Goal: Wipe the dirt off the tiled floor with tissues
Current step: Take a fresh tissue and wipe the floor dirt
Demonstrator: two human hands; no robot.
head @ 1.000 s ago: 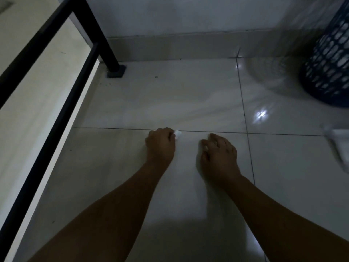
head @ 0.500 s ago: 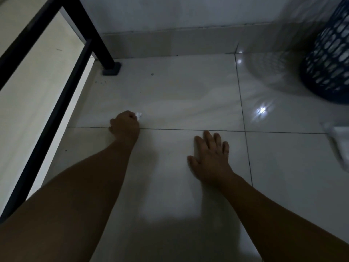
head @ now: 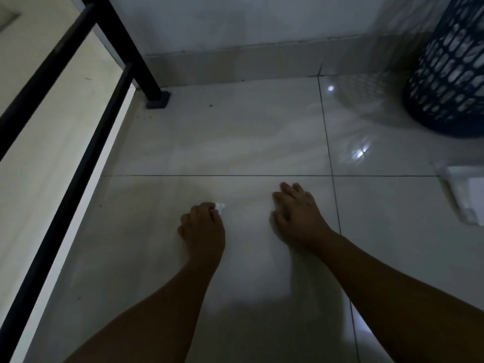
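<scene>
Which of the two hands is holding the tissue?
The left hand: its fingers curl around a small white tissue wad, while the right hand rests on the floor holding nothing.

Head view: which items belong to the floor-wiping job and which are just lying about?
Job: left hand gripping a small white crumpled tissue; right hand resting on the glossy pale tiled floor; dark dirt specks; white folded sheets at right, likely spare tissues.
Lying about: dark blue perforated plastic basket; black metal frame.
</scene>
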